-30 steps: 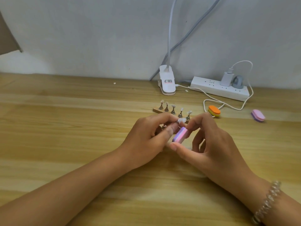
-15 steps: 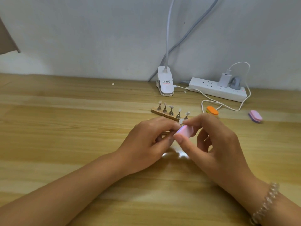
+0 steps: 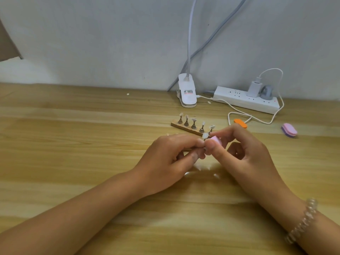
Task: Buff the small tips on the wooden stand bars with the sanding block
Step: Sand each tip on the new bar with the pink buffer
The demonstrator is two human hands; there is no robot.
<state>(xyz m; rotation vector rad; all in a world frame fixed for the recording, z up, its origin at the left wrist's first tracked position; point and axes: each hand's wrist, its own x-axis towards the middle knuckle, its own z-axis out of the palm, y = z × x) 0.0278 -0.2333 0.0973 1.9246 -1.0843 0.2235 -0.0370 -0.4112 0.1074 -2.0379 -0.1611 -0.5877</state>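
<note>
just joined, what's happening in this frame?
A person is buffing by hand. The left hand pinches one small tip by its peg, and the right hand holds the pink sanding block against it. Five more tips stand on the wooden stand bar just behind. An orange block lies at right.

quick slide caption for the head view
Right hand holds a pink sanding block against a small tip pinched by the left hand.

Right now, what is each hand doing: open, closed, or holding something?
Left hand: pinches a small tip on its peg.
Right hand: grips the pink sanding block.
</note>
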